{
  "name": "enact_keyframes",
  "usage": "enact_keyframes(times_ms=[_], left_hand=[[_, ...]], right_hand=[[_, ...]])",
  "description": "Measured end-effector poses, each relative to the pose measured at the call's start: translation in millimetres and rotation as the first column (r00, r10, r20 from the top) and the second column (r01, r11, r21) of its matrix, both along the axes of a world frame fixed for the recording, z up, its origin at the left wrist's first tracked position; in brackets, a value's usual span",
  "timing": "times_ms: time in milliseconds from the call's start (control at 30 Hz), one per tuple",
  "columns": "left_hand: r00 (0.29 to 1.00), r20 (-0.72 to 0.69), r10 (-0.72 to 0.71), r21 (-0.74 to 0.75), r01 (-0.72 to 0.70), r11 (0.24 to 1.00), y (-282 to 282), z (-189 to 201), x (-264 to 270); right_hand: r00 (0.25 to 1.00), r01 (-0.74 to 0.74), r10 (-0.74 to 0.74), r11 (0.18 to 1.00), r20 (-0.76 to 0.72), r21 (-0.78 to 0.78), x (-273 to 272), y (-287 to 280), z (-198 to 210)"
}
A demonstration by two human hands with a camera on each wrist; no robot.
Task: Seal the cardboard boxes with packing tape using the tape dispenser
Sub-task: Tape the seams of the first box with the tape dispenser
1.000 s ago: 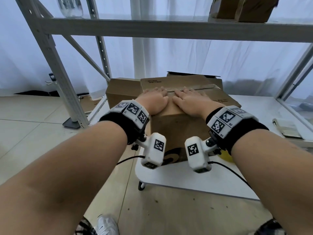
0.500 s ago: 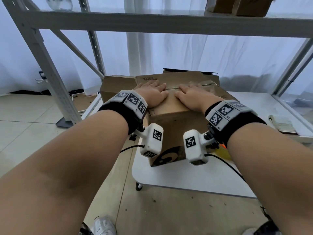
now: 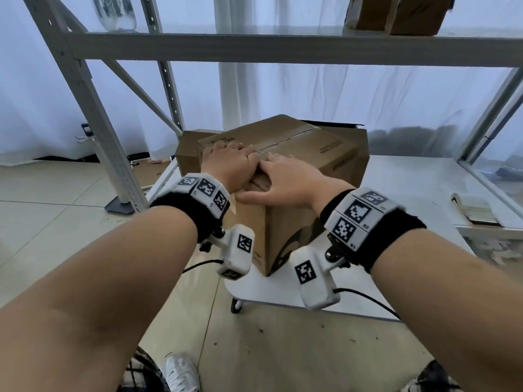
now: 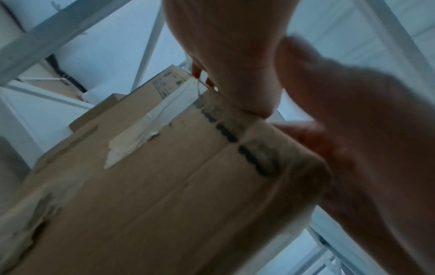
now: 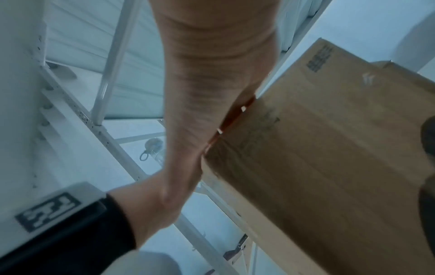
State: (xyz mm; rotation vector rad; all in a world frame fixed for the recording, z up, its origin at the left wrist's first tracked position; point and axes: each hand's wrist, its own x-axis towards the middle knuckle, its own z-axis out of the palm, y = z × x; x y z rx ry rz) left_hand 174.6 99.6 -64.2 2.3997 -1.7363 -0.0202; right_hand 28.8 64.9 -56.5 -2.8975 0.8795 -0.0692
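Note:
A brown cardboard box [image 3: 311,162] stands on a low white table [image 3: 410,188] with one corner turned toward me. Clear tape [image 3: 285,138] runs along its top seam. My left hand [image 3: 229,165] and right hand [image 3: 285,179] lie side by side on the near left end of the top, fingers stretched flat, pressing down. The right thumb reaches along the near edge. In the left wrist view my palm [image 4: 235,55] bears on the box's [image 4: 164,186] upper edge, beside a torn white strip [image 4: 141,134]. In the right wrist view the box [image 5: 329,148] fills the right side. No tape dispenser shows.
A second cardboard box [image 3: 189,148] sits behind on the left. A grey metal rack's beam [image 3: 283,50] crosses overhead, its post [image 3: 93,123] at left. Another box [image 3: 396,12] and a glass jar [image 3: 116,9] stand on the upper shelf. A notebook [image 3: 475,210] lies at right.
The box has turned so that a corner now faces me. Both hands have stayed on its top and drawn close together near the left end.

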Motion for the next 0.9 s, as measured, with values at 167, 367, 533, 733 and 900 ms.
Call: enact_keyframes(times_ms=[167,367,533,733,900], left_hand=[[0.989,-0.077,-0.123,-0.053,0.119,0.991,20,2,11],[0.913,-0.135,-0.384,-0.083,0.376,0.923,26,6,-25],[0.897,-0.026,-0.442,-0.069,0.439,0.896,17,10,-35],[0.893,0.153,-0.423,-0.018,0.43,0.903,23,2,-40],[0.881,0.285,-0.377,-0.073,0.412,0.908,29,-12,-50]], right_hand=[[0.999,0.025,-0.022,0.997,-0.032,0.078,-29,-4,16],[0.983,0.149,-0.138,0.985,-0.117,0.089,-62,-17,24],[0.974,0.219,-0.204,0.961,-0.1,0.17,-77,-21,15],[0.979,0.203,-0.203,0.968,-0.019,0.145,-78,-18,9],[0.984,0.179,-0.179,0.984,-0.004,0.012,-79,-16,-1]])
